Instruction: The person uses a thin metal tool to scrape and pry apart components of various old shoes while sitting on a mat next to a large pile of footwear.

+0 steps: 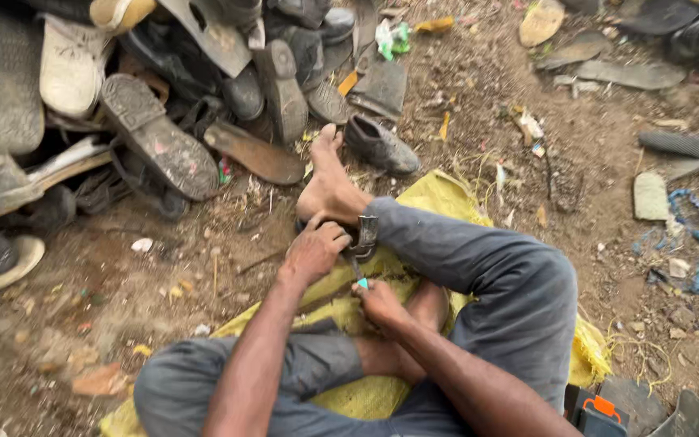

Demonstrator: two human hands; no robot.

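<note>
Dozens of worn shoes and soles (155,89) are heaped on the dirt at the left. Just right of them, the left hand (313,252) presses a dark shoe piece (363,236) against the person's bare foot (329,186), its fingers curled closed on it. The right hand (382,303) has its fingers closed around a small blue-handled tool (359,277), probably a knife, above a yellow sack (438,198).

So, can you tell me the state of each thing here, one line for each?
Left hand: closed, pressing a dark piece down beside the foot.
Right hand: closed around a knife.
Knife: held, blade up toward the dark piece.
Dark piece: pinned under the left hand.
Yellow sack: spread flat, sat on.
Old shoes: piled, dirty, many sole-up.
</note>
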